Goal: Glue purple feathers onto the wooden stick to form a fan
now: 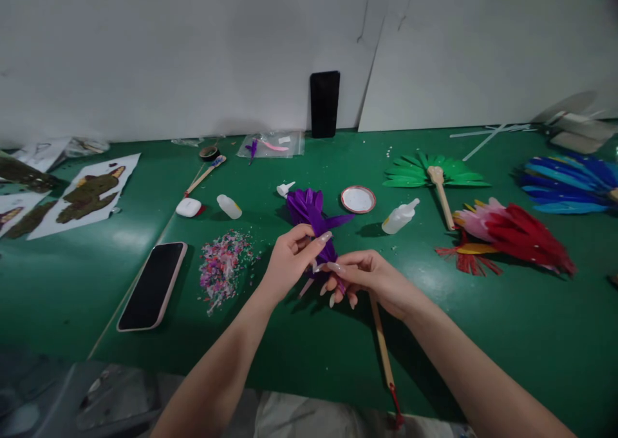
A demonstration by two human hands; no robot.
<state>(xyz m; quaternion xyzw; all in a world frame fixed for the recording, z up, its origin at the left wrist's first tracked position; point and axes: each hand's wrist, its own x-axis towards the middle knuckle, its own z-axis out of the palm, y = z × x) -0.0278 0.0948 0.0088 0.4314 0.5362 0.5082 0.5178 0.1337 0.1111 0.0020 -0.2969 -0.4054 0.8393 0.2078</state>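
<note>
Craft workshop or craft corner, one station; which of the two cannot be told. Worktop: green, smooth, set against a plain white wall. Feather stock: one purple bundle; one green fan on a wooden handle; one red-and-pink bunch; one blue spread, right end. Sundries: small white squeeze bottle; loose heap of multicoloured flakes; clear plastic bag of scraps. Left end: paper sheet bearing brownish-green, bird-like shapes.
</note>
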